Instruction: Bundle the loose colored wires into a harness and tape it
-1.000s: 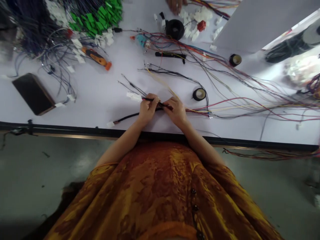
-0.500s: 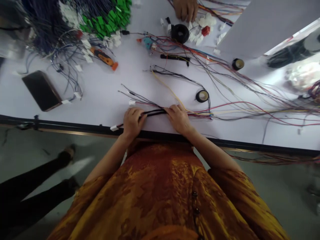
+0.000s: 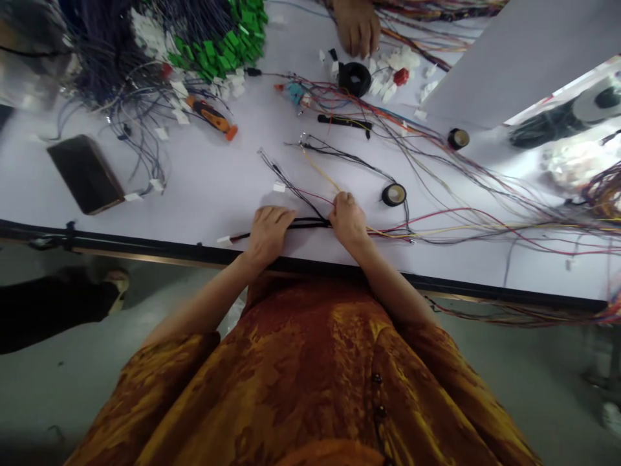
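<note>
My left hand [image 3: 268, 232] lies palm down on a black-wrapped wire bundle [image 3: 310, 223] near the front edge of the white table [image 3: 208, 188], fingers curled over it. My right hand [image 3: 347, 219] is closed around the same bundle a little to the right, where thin black, red and yellow wires [image 3: 436, 230] fan out. A small white connector [image 3: 224, 240] ends the bundle at the left. A roll of black tape [image 3: 393, 194] lies just right of my right hand.
A dark phone [image 3: 85, 173] lies at the left. Green and white connectors [image 3: 213, 45] with dark wires are piled at the back left, beside an orange-handled tool [image 3: 211, 117]. Another person's hand [image 3: 358, 27] rests at the back by a black ring [image 3: 354, 78]. A grey panel [image 3: 509, 52] stands at the right.
My hands slid down toward the table's front edge and flattened the bundle on it. My left hand let go of its pinch and now presses down. The other person's hand came further into view.
</note>
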### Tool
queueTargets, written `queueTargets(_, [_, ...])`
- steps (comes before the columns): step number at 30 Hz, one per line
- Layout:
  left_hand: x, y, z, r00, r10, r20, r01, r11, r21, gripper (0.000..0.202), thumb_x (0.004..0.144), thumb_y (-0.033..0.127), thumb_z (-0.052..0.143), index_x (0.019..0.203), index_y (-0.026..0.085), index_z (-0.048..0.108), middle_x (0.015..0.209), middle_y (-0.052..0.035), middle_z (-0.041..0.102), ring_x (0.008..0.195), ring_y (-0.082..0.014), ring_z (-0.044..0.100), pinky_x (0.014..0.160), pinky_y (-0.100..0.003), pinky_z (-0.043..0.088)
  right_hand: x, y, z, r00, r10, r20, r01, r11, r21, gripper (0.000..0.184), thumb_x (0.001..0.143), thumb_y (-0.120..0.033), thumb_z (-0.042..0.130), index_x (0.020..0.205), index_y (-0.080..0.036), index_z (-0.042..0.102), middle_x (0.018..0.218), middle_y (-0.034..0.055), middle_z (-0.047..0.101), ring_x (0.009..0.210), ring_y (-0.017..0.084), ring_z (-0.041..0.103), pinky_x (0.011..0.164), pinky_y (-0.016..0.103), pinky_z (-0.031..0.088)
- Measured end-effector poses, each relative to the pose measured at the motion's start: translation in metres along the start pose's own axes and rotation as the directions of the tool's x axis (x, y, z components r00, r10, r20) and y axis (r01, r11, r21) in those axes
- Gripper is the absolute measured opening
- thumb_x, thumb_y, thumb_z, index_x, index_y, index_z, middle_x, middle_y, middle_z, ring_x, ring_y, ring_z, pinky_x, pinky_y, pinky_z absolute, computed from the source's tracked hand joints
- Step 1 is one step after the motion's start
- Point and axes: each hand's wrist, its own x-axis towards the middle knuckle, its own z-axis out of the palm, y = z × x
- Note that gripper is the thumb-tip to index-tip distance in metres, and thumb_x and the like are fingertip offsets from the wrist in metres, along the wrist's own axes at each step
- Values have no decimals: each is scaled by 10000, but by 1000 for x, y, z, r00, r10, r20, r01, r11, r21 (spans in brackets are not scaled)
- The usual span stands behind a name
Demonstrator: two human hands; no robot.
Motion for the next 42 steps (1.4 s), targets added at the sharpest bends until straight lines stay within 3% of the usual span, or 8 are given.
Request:
queueTargets(9, [21,13,-1,995,-72,66,85,968,-236,261,882,175,519,1055,198,714,1049,-111,718,1006,-258,637,950,-448,512,-5,23,7,938,117,-327,131,751,647,68,788,-235,404,830,-230,458,735,-2,510,681,151,478,698,299,445])
queueTargets(12, [35,32,2,974,-188,124,226,815,-533,286,892,332,609,1136,197,675,1070,-86,731,905,-186,662,836,-347,547,-12,19,8,936,47,-349,210,722,660,94,846,-302,412,861,-234,474,736,-7,485,667,144,450,668,289,424])
queueTargets(18, [74,38,17,904,-363,228,340,285,-896,443,892,502,639,1282,295,601,1360,-89,655,814,-127,675,621,-250,520,-17,15,9,969,-127,-212,236,736,635,157,854,-320,458,886,-221,576,768,4,578,592,118,431,613,282,402])
queueTargets(21, [80,25,11,839,-531,120,303,273,-913,354,931,546,597,1174,297,660,1415,-68,621,906,-127,667,625,-233,515,-15,18,5,976,-105,-192,210,700,683,184,862,-341,511,926,-208,622,783,1,605,578,102,450,607,271,413])
queueTargets(26, [60,9,3,835,-519,183,319,185,-930,280,918,493,650,1011,234,701,873,-40,708,698,-99,628,592,-237,511,-8,51,-25,964,169,-207,90,526,846,271,891,-421,502,1011,-214,630,790,-15,607,486,75,452,495,246,368])
queueTargets(34, [44,21,10,677,-681,279,361,-23,-932,402,803,345,810,1133,228,611,892,-13,774,676,-102,716,537,-182,523,-13,81,-42,992,-101,-72,122,894,431,74,752,-221,678,726,-167,722,776,35,669,679,136,559,694,297,449])
queueTargets(38, [50,27,2,684,-686,248,296,-49,-954,546,785,295,833,1242,292,534,914,19,771,646,-98,727,526,-164,529,-14,77,-33,998,-49,-28,57,887,459,68,712,-147,620,680,-156,679,717,29,660,670,132,557,691,285,437])
queueTargets(42, [51,27,-9,707,-673,216,276,-18,-961,424,817,405,805,1149,283,570,843,19,745,655,-124,738,536,-185,549,-18,81,-32,994,98,39,-98,729,677,118,724,-278,647,750,-168,682,606,-14,597,553,117,511,568,266,400])
